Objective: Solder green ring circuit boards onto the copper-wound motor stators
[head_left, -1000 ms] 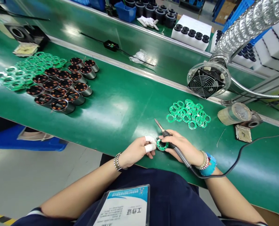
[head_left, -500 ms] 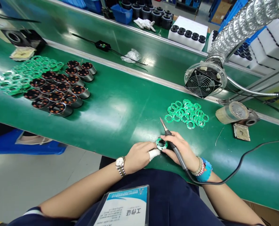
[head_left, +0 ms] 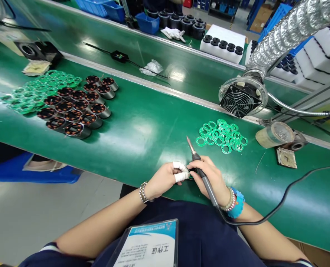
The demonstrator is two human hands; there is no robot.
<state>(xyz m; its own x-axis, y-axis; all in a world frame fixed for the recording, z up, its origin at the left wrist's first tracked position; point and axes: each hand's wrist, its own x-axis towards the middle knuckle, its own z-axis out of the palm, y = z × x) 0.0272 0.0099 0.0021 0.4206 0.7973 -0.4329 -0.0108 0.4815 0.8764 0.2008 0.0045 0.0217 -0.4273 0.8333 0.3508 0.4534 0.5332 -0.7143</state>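
Note:
My right hand (head_left: 216,182) is closed around a soldering iron (head_left: 208,186), whose bare metal tip points up and away over the bench. The thumb and forefinger of that hand also reach to a small ring-shaped green circuit board (head_left: 191,177), mostly hidden under the fingers. From the other side, my left hand (head_left: 163,180), with white coverings on thumb and forefinger, pinches at the board's edge. Whether a part lies under the board cannot be made out. Just beyond my right hand is a loose pile of green ring boards (head_left: 223,135).
Copper-wound stators (head_left: 81,105) stand grouped at the left, beside more ring boards (head_left: 42,89). A fume fan (head_left: 238,99) hangs at back right. Near it are a cylindrical container (head_left: 274,134) and a sponge tray (head_left: 286,158). The iron's black cord (head_left: 284,196) runs off right.
My left hand's fingers have shifted from beside the ring board to a pinch over its edge, covering more of it. The soldering iron stays in my right hand. The view has shifted slightly.

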